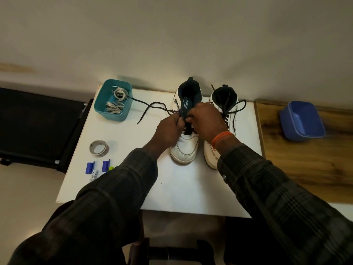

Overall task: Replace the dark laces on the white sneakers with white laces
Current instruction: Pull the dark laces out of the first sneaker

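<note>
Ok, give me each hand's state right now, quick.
Left hand: pinching the dark lace of the left sneaker.
Right hand: curled over that sneaker's lacing; what it grips cannot be told.

Dark plaid long sleeves (122, 188) on both arms, an orange thread band (221, 137) round the right wrist.

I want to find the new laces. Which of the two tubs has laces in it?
The teal tub at the table's far left corner holds the white laces. The blue tub on the wooden surface to the right looks empty.
</note>
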